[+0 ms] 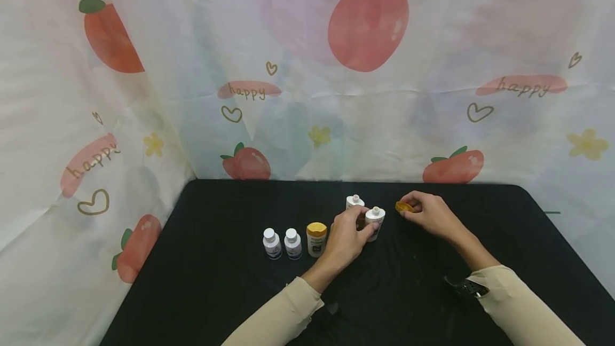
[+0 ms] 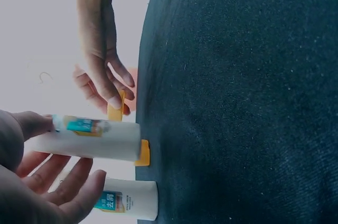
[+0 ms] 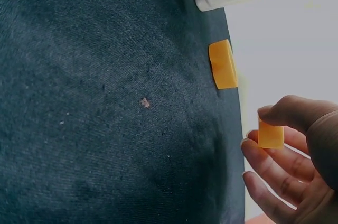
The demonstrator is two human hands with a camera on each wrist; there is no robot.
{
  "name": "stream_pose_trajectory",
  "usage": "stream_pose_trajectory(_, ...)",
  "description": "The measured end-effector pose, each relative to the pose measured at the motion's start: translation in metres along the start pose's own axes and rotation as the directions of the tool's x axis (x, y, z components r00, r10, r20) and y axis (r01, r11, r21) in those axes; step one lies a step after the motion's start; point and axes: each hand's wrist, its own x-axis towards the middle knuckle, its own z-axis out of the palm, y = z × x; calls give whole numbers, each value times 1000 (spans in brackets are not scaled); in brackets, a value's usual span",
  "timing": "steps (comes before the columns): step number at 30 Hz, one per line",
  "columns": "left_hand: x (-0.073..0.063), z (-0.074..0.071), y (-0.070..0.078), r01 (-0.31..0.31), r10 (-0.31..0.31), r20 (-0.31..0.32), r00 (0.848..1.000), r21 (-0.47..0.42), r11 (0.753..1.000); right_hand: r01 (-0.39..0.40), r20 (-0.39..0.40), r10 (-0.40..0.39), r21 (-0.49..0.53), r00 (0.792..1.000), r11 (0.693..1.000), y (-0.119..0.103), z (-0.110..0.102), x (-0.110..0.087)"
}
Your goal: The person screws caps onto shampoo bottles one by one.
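My left hand [image 1: 343, 236] grips a white bottle [image 1: 375, 218] by its sides; the bottle stands upright with its narrow neck uncapped. Close behind it is a second white bottle [image 1: 354, 201], also uncapped and partly hidden by my hand. In the left wrist view both bottles show blue-and-orange labels. My right hand [image 1: 432, 215] pinches a small orange cap [image 3: 271, 135] between thumb and fingers, to the right of the held bottle. Another orange cap [image 3: 223, 65] lies on the black table near the bottles, visible in both wrist views.
Left of my left hand stands a white bottle with an orange lid [image 1: 316, 239]. Beside it are two small white bottles, one nearer [image 1: 293, 244] and one farther left [image 1: 272, 244]. A patterned curtain [image 1: 298, 41] hangs behind the black table [image 1: 221, 218].
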Motion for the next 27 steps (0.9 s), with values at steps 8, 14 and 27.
stream_pose_trajectory(8,0,-2,1,-60,60,-4,998,-64,996,-3,19,3,6,1000,1000,-1,0,2)
stream_pose_trajectory(14,-1,-3,2,-59,61,14,998,-135,989,3,17,-3,-9,1000,1000,1,1,0)
stream_pose_trajectory(27,-4,-6,6,-53,86,121,989,-259,964,9,18,-9,-2,1000,1000,0,-1,-1)
